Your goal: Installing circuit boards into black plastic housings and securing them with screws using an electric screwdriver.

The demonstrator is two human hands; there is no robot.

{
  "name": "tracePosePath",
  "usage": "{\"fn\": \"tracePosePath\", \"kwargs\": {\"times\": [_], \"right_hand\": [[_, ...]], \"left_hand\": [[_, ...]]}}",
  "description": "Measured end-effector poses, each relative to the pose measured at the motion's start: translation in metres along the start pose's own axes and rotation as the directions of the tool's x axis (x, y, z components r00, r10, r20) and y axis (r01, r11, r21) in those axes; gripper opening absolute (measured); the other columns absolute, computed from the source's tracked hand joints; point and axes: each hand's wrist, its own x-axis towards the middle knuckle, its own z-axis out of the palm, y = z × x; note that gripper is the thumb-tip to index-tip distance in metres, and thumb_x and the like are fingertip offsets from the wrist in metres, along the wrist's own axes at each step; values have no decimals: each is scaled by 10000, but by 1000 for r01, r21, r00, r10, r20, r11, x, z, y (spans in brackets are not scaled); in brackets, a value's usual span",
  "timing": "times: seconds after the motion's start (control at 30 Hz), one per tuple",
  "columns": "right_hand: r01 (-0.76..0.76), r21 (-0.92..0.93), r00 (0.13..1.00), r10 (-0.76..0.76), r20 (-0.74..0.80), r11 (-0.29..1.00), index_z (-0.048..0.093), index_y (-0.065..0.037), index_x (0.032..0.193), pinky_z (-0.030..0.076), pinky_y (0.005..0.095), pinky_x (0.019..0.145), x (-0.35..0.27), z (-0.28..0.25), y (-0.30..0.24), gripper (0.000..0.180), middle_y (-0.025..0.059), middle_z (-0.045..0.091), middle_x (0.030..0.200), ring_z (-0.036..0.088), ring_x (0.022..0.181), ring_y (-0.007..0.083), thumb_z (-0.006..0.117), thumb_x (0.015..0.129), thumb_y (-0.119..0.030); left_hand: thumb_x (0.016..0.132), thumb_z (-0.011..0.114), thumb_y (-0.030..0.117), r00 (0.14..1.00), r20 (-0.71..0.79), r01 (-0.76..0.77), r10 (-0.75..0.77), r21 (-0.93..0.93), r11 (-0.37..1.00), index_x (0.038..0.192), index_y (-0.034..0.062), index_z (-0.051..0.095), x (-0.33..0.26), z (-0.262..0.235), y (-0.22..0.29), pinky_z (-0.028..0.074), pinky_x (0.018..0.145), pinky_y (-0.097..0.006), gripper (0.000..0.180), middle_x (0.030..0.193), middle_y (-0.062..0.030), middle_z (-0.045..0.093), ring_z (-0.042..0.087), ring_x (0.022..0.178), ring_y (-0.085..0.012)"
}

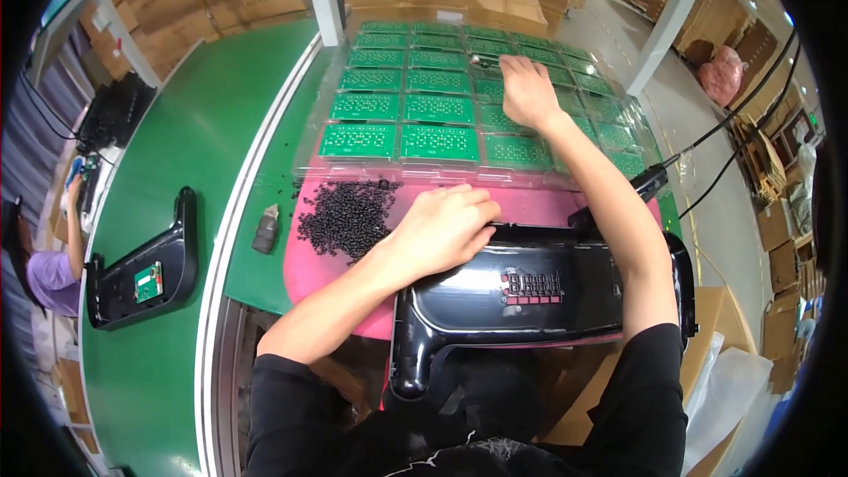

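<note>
- Left hand (449,228) lies at the far edge of the glossy black housing (477,296), at its 11 o'clock, fingers bent and close together; whether they pinch anything, I cannot tell.
- Right hand (530,95) is stretched out at 12 o'clock from the housing, over the clear plastic tray (389,169), fingers bent downward. Its fingertips are partly hidden, so I cannot tell whether they pinch something.
- The housing lies across the near part of a pink mat (309,281), with a grid of small openings in its face.
- The tray holds rows of green circuit boards (439,143).
- At 10 o'clock from the housing, a heap of small black parts (344,216) is spread over the mat, near the left forearm.
- At 9 o'clock from the heap, a dark grey object (265,231) rests on the green counter (252,281).
- Between 1 and 2 o'clock from the housing, a black tool (652,180) on a cable lies beside the right forearm.
- Well apart at 9 o'clock, a second black housing (184,247) sits beyond a pale rail (238,194), a green board (147,283) inside it.
- Farther toward 9 o'clock shows a co-worker's purple sleeve (55,283).
</note>
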Motion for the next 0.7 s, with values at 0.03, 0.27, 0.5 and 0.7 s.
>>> {"fn": "tracePosePath", "kwargs": {"times": [0.03,0.27,0.5,0.7], "right_hand": [[118,55,980,-107,-166,992,620,-6,1129,417,495,1021,2,-13,2,357,92,601,1245,536,1209,265,571,778,-48],[227,635,922,46,-384,739,698,-10,874,542,333,777,-46,-118,-19,111,85,690,894,667,858,245,653,776,20],[114,824,993,-39,-112,555,705,5,874,552,316,708,-115,-182,-41,102,106,693,844,687,753,225,642,796,27],[78,778,994,14,-111,623,619,-1,1034,521,312,717,-154,-192,-32,246,124,661,911,668,824,233,727,818,-48]], "left_hand": [[849,701,205,999,-35,-17,17,-6,1000,960,44,668,1,-2,-1,528,784,-423,198,906,-101,649,643,920,-298],[687,826,42,858,-509,161,-60,156,974,1277,33,546,7,-35,3,475,977,-439,653,1236,-181,539,545,1134,-367],[516,846,7,915,-373,-121,150,99,988,1314,56,584,13,-28,13,500,954,-438,842,1194,-132,605,587,1121,-350],[546,915,154,912,-376,-187,167,-18,982,1235,34,617,11,-25,10,521,923,-421,761,1169,-132,639,610,1097,-324]]}}
